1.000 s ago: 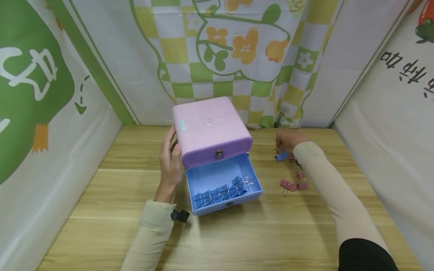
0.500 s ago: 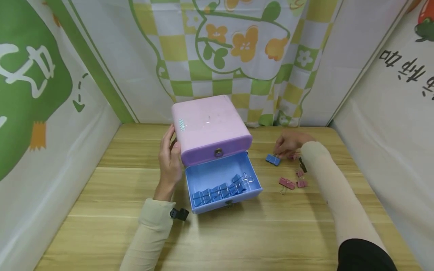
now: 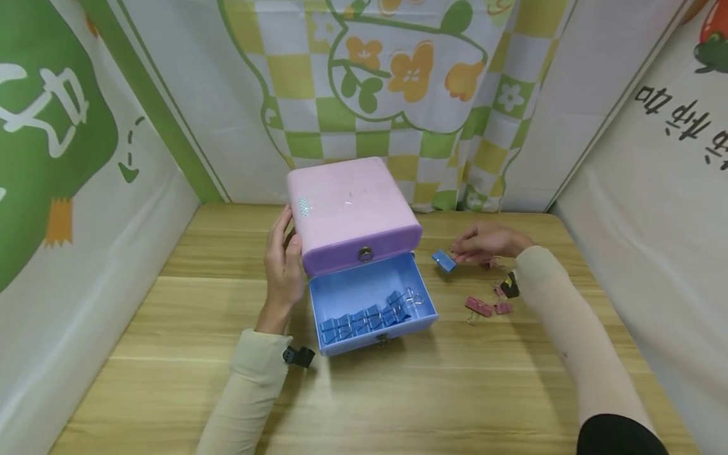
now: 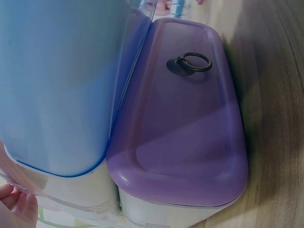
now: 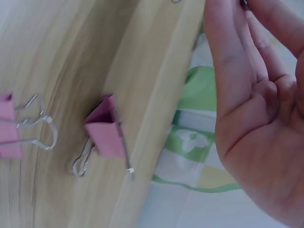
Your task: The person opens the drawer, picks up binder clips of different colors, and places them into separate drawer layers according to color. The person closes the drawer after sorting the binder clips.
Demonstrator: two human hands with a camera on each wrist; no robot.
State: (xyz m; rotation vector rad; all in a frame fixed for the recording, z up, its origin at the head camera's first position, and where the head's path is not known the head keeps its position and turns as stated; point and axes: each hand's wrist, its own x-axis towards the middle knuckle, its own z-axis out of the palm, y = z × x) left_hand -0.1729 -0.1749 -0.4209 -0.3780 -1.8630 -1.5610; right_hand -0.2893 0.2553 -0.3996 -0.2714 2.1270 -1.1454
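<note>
In the head view my left hand (image 3: 281,272) rests against the left side of a pink drawer box (image 3: 349,205) with a purple top front. Its blue drawer (image 3: 347,294) is pulled out and has a row of blue binder clips (image 3: 359,322) along the front. To the right of the box, my right hand (image 3: 490,241) pinches one blue binder clip (image 3: 443,260) at its wire handle. The right wrist view shows that palm, with the held clip largely out of frame. Pink binder clips (image 3: 479,307) lie on the table near the right wrist.
A lower purple drawer front (image 4: 190,123) with a ring pull (image 4: 197,61) shows beneath the blue drawer in the left wrist view. Printed curtains (image 3: 409,145) stand behind the wooden table (image 3: 375,404), and printed walls flank it.
My right hand has moved left toward the box, carrying the blue binder clip away from the pink ones. The left hand keeps its place on the box.
</note>
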